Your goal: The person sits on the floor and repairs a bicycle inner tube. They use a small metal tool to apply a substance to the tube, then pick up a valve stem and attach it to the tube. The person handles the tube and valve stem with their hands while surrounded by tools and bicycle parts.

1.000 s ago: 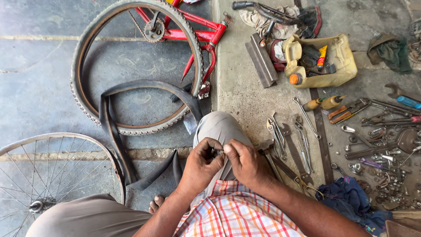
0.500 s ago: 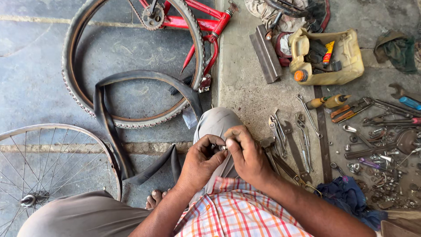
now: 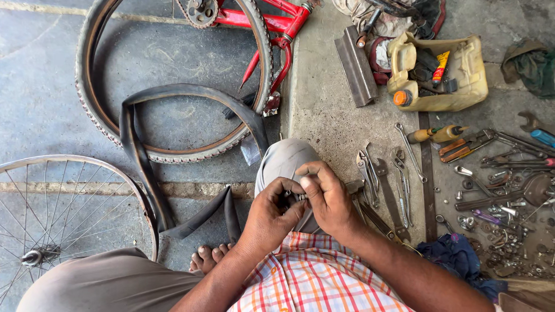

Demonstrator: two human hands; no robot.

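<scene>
My left hand [image 3: 270, 215] and my right hand [image 3: 327, 195] are pressed together over my grey-trousered right knee [image 3: 283, 162], fingers pinched on a small dark part of the black inner tube; the part itself is mostly hidden by my fingers. The black inner tube [image 3: 173, 98] loops out to the left across the concrete floor and runs back toward my hands past my bare toes [image 3: 209, 255]. A tyre on a red bicycle frame [image 3: 263, 23] lies around the tube's far loop.
A bare spoked wheel rim [image 3: 63, 196] lies at the lower left. Wrenches and pliers [image 3: 384, 179] lie right of my knee. A cut yellow jug [image 3: 439, 72] holds tools at the top right. Several bolts and spanners [image 3: 503, 185] litter the right side, above a blue rag [image 3: 457, 254].
My view has shifted slightly, so the bicycle and tools sit higher in frame. My hands stay on the knee; my right fingers have curled more over the small part.
</scene>
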